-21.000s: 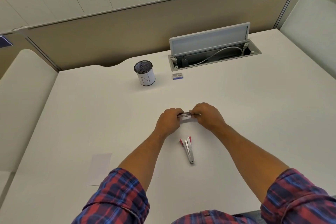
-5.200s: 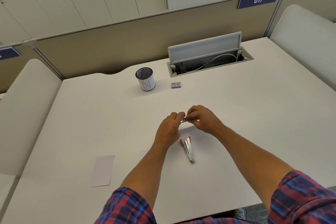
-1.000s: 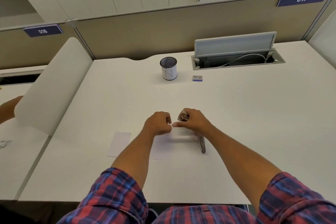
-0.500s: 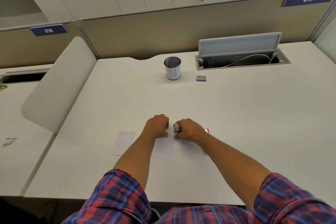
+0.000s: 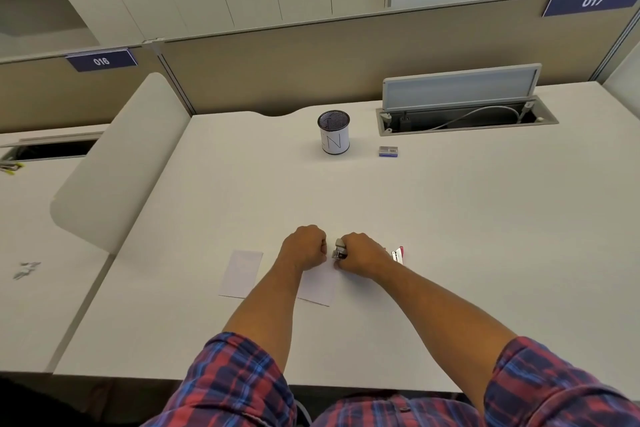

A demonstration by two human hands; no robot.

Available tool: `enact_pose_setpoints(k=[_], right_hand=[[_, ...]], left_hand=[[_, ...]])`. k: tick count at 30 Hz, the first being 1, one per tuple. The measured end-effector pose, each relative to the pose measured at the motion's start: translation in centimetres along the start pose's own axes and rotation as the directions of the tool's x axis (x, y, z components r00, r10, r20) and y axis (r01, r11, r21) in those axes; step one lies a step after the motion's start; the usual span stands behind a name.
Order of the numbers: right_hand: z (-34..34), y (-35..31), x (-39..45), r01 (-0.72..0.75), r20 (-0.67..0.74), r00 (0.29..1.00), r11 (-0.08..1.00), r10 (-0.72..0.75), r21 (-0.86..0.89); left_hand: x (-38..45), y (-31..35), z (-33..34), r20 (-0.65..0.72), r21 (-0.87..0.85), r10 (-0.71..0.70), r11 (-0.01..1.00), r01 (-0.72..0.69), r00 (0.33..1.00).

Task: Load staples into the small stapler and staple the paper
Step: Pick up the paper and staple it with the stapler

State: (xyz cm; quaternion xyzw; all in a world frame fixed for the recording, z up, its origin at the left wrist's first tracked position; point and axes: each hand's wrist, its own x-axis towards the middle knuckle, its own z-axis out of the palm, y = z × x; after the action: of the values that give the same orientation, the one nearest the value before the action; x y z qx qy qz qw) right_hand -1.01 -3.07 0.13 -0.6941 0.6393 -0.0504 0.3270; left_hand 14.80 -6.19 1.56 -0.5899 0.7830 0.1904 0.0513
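My right hand (image 5: pixel 362 255) grips the small stapler (image 5: pixel 339 250). Its metal nose points left and sits at the upper right corner of a white paper (image 5: pixel 318 288). The stapler's red rear end (image 5: pixel 399 253) sticks out past the right side of that hand. My left hand (image 5: pixel 306 246) is curled in a fist at the paper's upper edge and holds it against the desk (image 5: pixel 450 236), just left of the stapler's nose. The paper's top edge is hidden under both hands.
A second white paper (image 5: pixel 243 274) lies left of my left forearm. Farther back stand a mesh pen cup (image 5: pixel 333 132) and a small staple box (image 5: pixel 388 151). An open cable tray (image 5: pixel 465 116) sits at the desk's back right, and a curved divider (image 5: pixel 117 170) bounds the left side.
My right hand has turned the stapler from pointing toward me to lying sideways, with its nose at the paper's corner. The left hand has stayed on the paper.
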Motion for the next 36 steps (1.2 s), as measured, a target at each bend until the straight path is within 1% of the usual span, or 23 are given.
enact_pose_setpoints(k=[5, 7, 9, 11, 13, 15, 16, 18, 20, 21, 24, 26, 29, 30, 32, 35, 36], right_hand=[[0.3, -0.3, 0.1, -0.018, 0.018, 1.0, 0.999, 0.017, 0.027], [0.2, -0.2, 0.0, -0.024, 0.005, 1.0, 0.998, 0.024, 0.051], [-0.2, 0.0, 0.0, -0.012, -0.035, 0.999, 0.993, 0.017, 0.121], [-1.1, 0.3, -0.2, 0.015, -0.078, 0.997, 0.973, 0.003, 0.23], [-2.5, 0.6, -0.1, 0.024, -0.126, 0.992, 0.948, 0.017, 0.316], [-4.0, 1.0, 0.2, 0.02, -0.175, 0.983, 0.926, 0.05, 0.377], [-4.8, 1.3, 0.3, 0.021, -0.2, 0.978, 0.915, 0.065, 0.402], [-6.5, 1.9, 0.6, 0.023, -0.24, 0.965, 0.879, 0.105, 0.476], [-8.1, 2.7, 0.6, 0.033, -0.274, 0.95, 0.823, 0.15, 0.567], [-8.9, 3.1, 0.5, 0.044, -0.289, 0.943, 0.799, 0.165, 0.6], [-10.4, 4.3, 0.3, 0.082, -0.322, 0.93, 0.756, 0.176, 0.65], [-11.0, 4.8, -0.1, 0.134, -0.35, 0.921, 0.707, 0.169, 0.694], [-11.4, 5.3, -0.5, 0.231, -0.398, 0.906, 0.622, 0.142, 0.748], [-11.4, 5.5, -0.6, 0.244, -0.41, 0.902, 0.623, 0.136, 0.743], [-11.3, 6.0, -0.7, 0.25, -0.437, 0.892, 0.679, 0.116, 0.69], [-11.2, 6.4, -1.1, 0.276, -0.499, 0.866, 0.825, 0.009, 0.493], [-11.1, 6.5, -1.4, 0.296, -0.516, 0.855, 0.855, -0.039, 0.426]], left_hand=[[-0.2, 0.0, 0.3, -0.001, 0.042, 0.015, 0.999, -0.015, 1.0], [-0.2, -0.1, 0.2, -0.005, 0.051, 0.021, 0.998, -0.021, 1.0], [-0.1, -0.1, 0.2, -0.018, -0.029, 0.017, 0.999, -0.018, 1.0], [0.1, -0.2, 0.3, -0.043, -0.234, -0.015, 0.972, 0.004, 0.999], [0.1, 0.0, 0.1, -0.115, -0.463, -0.083, 0.886, 0.021, 0.99], [0.0, 0.2, -0.4, -0.16, -0.658, -0.157, 0.753, 0.013, 0.974], [-0.1, 0.5, -0.7, -0.151, -0.738, -0.179, 0.675, 0.009, 0.972], [0.0, 1.1, -1.2, -0.087, -0.853, -0.195, 0.522, 0.028, 0.977], [0.3, 1.7, -1.1, -0.019, -0.914, -0.192, 0.402, 0.06, 0.981], [0.5, 2.1, -1.0, -0.002, -0.927, -0.189, 0.368, 0.069, 0.982], [0.7, 3.5, -0.6, 0.003, -0.944, -0.167, 0.326, 0.058, 0.986], [0.8, 4.6, -0.5, 0.001, -0.953, -0.152, 0.298, 0.047, 0.988], [0.9, 6.3, -0.3, 0.017, -0.979, -0.128, 0.198, 0.043, 0.992], [0.9, 6.8, -0.2, 0.022, -0.985, -0.122, 0.167, 0.042, 0.992], [1.1, 7.6, 0.0, 0.041, -0.993, -0.119, 0.106, 0.054, 0.992], [1.2, 8.4, 0.2, 0.084, -0.996, -0.142, 0.002, 0.085, 0.986], [1.2, 8.6, 0.1, 0.101, -0.995, -0.145, -0.042, 0.096, 0.984]])
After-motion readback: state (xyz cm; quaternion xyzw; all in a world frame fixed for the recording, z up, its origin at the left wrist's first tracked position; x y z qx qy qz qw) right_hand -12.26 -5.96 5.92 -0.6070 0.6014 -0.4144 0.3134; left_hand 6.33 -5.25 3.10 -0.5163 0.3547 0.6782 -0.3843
